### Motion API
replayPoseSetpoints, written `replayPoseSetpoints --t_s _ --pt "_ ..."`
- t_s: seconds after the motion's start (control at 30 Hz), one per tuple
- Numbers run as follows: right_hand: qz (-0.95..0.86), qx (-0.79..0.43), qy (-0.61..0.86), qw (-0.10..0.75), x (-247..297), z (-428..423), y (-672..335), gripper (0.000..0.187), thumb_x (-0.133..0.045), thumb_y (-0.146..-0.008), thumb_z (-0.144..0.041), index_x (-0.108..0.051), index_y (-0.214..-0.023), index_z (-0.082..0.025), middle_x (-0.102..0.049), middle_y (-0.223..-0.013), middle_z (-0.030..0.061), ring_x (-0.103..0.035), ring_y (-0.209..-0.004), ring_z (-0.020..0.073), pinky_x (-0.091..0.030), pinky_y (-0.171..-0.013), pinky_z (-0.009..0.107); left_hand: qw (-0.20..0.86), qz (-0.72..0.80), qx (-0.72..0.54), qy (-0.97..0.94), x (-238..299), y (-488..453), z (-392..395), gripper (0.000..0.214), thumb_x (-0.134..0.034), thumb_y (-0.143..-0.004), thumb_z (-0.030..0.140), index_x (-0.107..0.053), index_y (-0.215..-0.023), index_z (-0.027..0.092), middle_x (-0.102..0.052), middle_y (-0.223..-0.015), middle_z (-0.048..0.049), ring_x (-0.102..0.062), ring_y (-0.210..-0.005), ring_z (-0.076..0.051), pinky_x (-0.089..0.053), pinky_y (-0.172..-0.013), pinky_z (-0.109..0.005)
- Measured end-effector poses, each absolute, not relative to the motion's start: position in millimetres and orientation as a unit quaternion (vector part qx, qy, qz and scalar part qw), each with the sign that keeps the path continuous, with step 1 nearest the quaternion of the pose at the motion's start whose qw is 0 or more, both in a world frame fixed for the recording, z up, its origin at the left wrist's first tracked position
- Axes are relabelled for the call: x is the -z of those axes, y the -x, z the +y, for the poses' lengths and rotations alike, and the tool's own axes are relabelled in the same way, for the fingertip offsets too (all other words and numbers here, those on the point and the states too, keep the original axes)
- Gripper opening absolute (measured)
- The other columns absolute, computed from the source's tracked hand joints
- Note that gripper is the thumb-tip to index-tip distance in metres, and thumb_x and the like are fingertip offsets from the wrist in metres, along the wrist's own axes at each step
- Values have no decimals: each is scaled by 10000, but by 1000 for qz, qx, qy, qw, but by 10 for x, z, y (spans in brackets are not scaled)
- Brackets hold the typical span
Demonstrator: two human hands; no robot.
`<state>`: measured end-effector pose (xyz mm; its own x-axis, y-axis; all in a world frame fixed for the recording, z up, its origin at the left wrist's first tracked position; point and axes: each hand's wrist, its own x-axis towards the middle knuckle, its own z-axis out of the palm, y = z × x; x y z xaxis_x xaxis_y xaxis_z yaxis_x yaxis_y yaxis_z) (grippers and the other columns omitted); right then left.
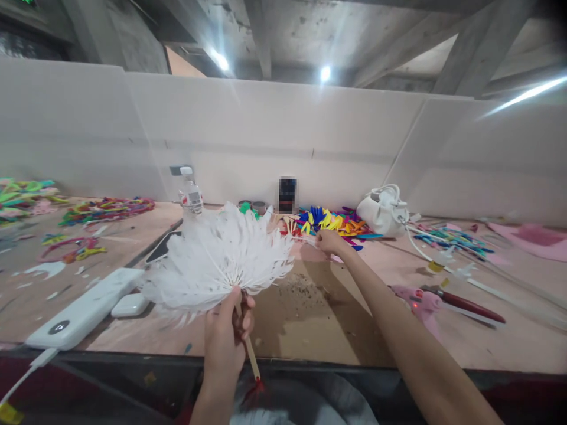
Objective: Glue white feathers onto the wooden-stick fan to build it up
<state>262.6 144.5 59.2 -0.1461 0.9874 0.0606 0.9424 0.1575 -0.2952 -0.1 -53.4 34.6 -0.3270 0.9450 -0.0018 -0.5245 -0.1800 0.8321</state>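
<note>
A round fan of white feathers (221,254) spreads out above the table, its feathers fanning from a wooden handle (252,358) with a red tassel at the lower end. My left hand (228,324) is closed around that handle just below the feathers. To the right of the fan, my right hand (328,242) reaches forward with its fingers pinched together. A thin whitish piece (305,238) shows between these fingers and the fan's right edge; I cannot tell what it is. Beyond the right hand lies a heap of coloured feathers (330,219).
A pink glue gun (419,302) with a lit red light lies beside a red-handled knife (469,307). On the left are a white power bank (86,310), an earbud case (130,305) and a phone (163,247). Behind stand a plastic bottle (191,192) and a white bag (383,211).
</note>
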Motion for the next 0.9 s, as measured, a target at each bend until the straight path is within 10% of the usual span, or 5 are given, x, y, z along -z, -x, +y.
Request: replayPoseSetpoints --t_s 0.47,0.9 --pt "-723 -138 480 477 -1319 476 -2671 281 -634 -907 -436 -735 -942 -175 -716 -842 42 -615 -690 182 -471 -615 295 534 401 -672 -319 -326 -36 -573 452 -863 -742 541 -706 -687 121 -471 -432 61 -330 -357 -31 -237 -337 -126" --pt "-826 -155 361 405 -1273 136 -2140 166 -646 -907 -304 -714 -790 -208 -750 -802 16 -656 -741 187 -441 -680 305 524 429 -653 -340 -228 -79 -616 345 -854 -728 455 -746 -728 127 -609 -545 -3 -481 -449 -94 -338 -350 -167"
